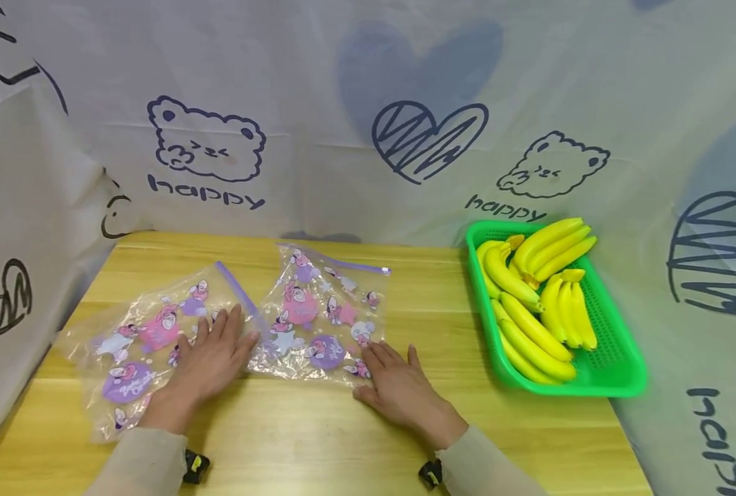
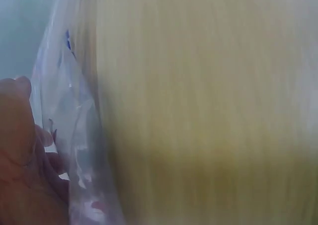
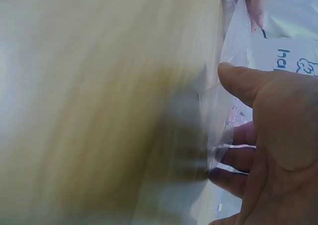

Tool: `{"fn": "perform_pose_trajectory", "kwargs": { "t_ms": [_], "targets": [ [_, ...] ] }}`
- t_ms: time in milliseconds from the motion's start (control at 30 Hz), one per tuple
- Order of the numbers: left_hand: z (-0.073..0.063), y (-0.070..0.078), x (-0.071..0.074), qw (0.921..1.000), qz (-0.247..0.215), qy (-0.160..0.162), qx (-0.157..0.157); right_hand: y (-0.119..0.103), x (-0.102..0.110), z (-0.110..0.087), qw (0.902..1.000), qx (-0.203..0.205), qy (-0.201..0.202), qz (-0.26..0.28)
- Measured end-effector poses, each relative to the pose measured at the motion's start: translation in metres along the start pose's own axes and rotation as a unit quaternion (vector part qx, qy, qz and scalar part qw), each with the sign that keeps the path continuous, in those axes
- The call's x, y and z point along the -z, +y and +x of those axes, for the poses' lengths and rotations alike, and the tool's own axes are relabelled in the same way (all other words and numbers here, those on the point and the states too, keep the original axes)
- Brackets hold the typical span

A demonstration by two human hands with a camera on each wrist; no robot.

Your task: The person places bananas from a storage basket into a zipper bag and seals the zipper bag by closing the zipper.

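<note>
Two clear slider-zip bags printed with pink and purple cartoon figures lie side by side on the wooden table, the left bag overlapping the right bag a little. Each has a purple zip strip; the right one runs along its top edge, with a white slider at the corner. My left hand rests on the left bag with fingers spread, its thumb near where the bags meet. At the right bag's lower right edge, the extended fingers of my right hand touch the plastic; the right wrist view shows these fingers against the film.
A green plastic basket stands at the table's right side, holding several bunches of yellow bananas. One bunch leans over the basket's far rim. Behind the wooden table hangs a white sheet with bear and heart drawings.
</note>
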State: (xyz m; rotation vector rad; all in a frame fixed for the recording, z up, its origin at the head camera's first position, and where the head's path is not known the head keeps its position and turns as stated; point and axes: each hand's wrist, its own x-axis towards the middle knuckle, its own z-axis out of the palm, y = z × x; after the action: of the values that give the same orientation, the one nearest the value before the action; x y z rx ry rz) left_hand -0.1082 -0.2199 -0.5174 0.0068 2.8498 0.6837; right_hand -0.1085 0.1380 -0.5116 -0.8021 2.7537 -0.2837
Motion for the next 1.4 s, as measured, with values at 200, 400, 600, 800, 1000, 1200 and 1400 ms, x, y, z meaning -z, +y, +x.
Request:
{"fn": "perform_pose_trajectory", "kwargs": {
  "t_ms": [200,400,600,800,1000,1200,1400],
  "targets": [
    [0.003,-0.02,0.009,0.9997,0.024,-0.003,0.008,-0.001,-0.005,-0.021,0.9992,-0.025,0.03,0.008],
    [0.003,0.004,0.015,0.998,0.051,0.025,-0.027,-0.02,-0.01,-0.04,0.9984,-0.027,0.051,-0.001],
    [0.002,0.049,0.0,0.9901,0.09,0.065,-0.087,-0.04,-0.012,-0.05,0.9986,-0.014,0.049,-0.017],
    [-0.001,0.079,-0.016,0.9924,0.068,0.059,-0.085,-0.052,-0.014,-0.055,0.999,0.008,0.038,-0.024],
    [-0.014,0.099,-0.035,0.9871,0.112,0.048,-0.104,-0.052,-0.014,-0.058,0.9986,0.008,0.051,-0.013],
    [-0.021,0.105,-0.045,0.9818,0.133,0.009,-0.135,-0.021,-0.005,-0.042,0.9872,-0.027,0.155,0.025],
    [-0.019,0.099,-0.045,0.9729,0.126,-0.023,-0.193,0.012,-0.005,-0.025,0.9799,-0.05,0.19,0.034]
  ]
}}
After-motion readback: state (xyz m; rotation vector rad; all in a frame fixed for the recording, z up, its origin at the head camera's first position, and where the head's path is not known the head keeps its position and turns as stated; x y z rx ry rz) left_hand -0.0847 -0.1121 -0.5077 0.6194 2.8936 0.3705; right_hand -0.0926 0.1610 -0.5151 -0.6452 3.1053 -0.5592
